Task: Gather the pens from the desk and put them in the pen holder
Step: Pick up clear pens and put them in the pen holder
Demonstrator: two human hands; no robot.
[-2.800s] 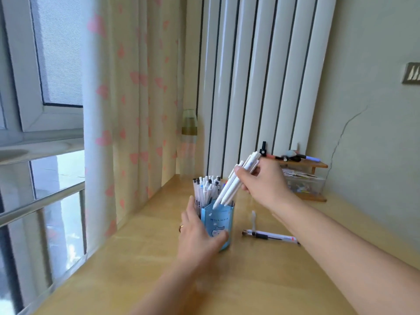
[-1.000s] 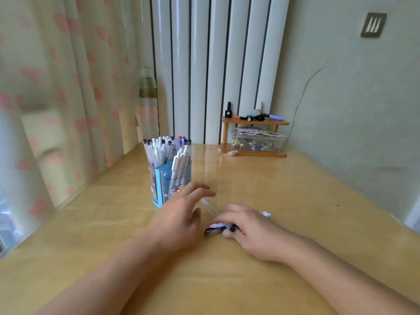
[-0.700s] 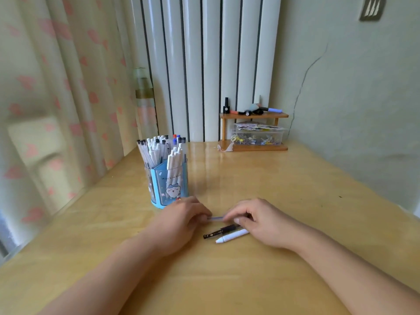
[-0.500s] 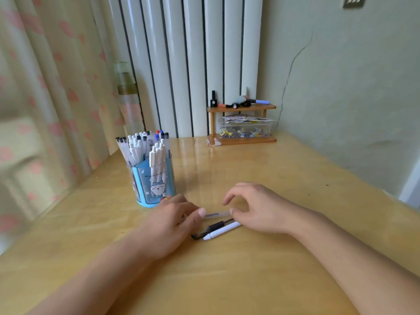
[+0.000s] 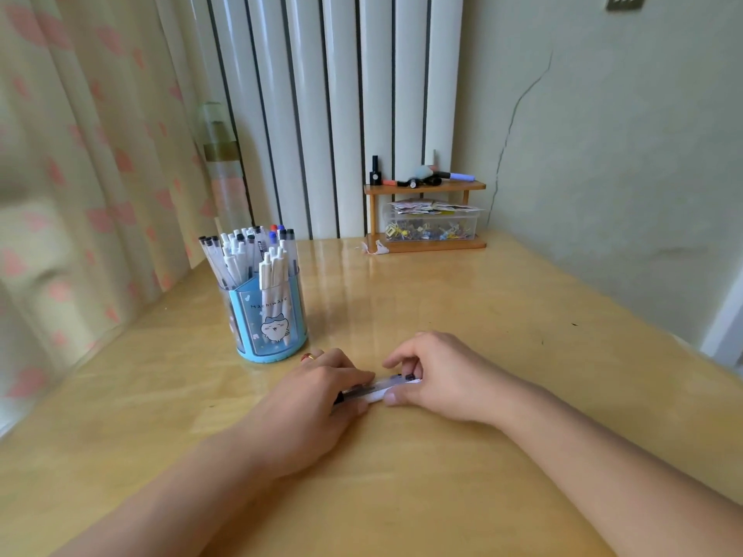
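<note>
Readable: "HACHIWARE" in small dark letters on front panel of blue pen holder [image 5: 268,321], far left on desk, just above white cartoon cat print. Print on pen barrels too small to read. Wall plate at top right: marks illegible.

Back of the desk there's a little wooden shelf [image 5: 425,187] with markers and a small black bottle [image 5: 374,170] on top, and a clear plastic box [image 5: 431,227] of colourful clips tucked under it. White radiator [image 5: 341,114] behind, pink-heart curtain [image 5: 88,154] on the left, cracked wall [image 5: 603,154] on the right, with a vent plate [image 5: 624,1] up top.
</note>
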